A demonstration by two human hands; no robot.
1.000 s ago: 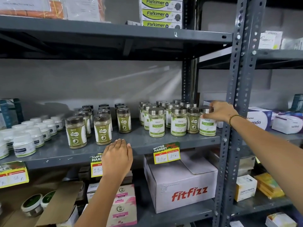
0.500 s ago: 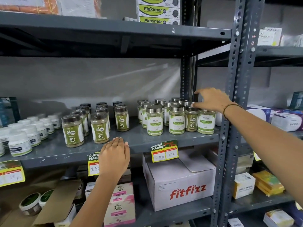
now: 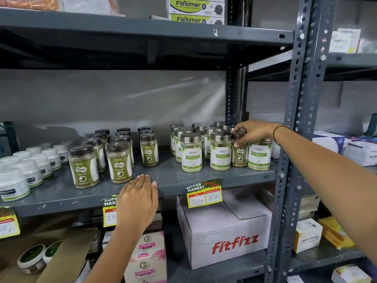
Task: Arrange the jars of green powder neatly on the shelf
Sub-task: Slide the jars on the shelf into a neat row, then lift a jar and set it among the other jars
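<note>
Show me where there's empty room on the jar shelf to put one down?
Bare shelf lies between the brown-lidded jars and silver-lidded jars, just beyond the left hand. It is crowded where the right hand grips a brown-lidded jar.

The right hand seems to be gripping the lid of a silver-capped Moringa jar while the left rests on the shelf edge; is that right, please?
Not quite: in the head view the right hand grips a brown-lidded Gaska jar standing among the Moringa jars. The left hand does rest on the shelf edge.

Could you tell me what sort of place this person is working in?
Most likely a shop's stockroom or retail aisle. Slotted metal shelving holds rows of labelled powder jars, handwritten supermarket price tags are clipped to the shelf edge, and a Fitfizz carton sits below.
</note>
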